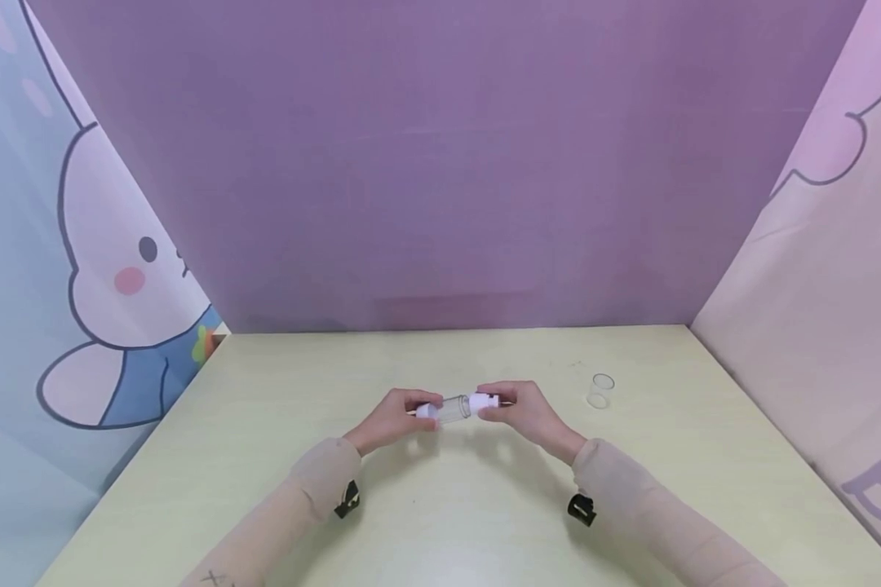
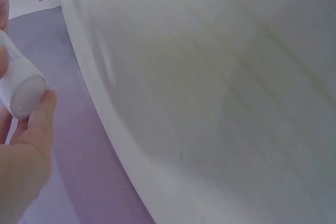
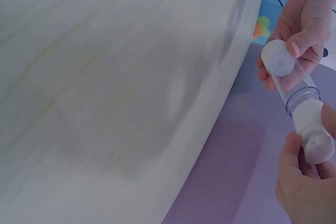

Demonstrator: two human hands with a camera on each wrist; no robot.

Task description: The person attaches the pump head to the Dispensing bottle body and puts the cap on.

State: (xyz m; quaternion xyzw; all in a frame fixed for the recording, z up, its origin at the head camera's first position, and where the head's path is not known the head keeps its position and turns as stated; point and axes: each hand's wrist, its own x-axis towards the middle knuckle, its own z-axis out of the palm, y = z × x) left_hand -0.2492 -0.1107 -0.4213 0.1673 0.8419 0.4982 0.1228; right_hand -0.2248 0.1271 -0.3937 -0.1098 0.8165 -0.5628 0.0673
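Observation:
A clear cylindrical bottle [image 1: 453, 409] is held sideways above the table between both hands. My left hand [image 1: 395, 417] grips its white base end [image 1: 427, 411]; in the left wrist view that white end [image 2: 27, 90] faces the camera, with fingertips round it. My right hand [image 1: 532, 414] pinches the white pump-like top [image 1: 483, 403] between thumb and fingers. The right wrist view shows the clear body [image 3: 294, 83] meeting the white top [image 3: 311, 121], with dark-looking rings at the clear end. Whether the two parts are joined, I cannot tell.
A small clear cylindrical cap [image 1: 599, 391] stands on the pale table [image 1: 455, 505] to the right, beyond my right hand. A purple panel [image 1: 455, 163] rises along the table's back edge, with printed cloths [image 1: 125, 244] at the sides.

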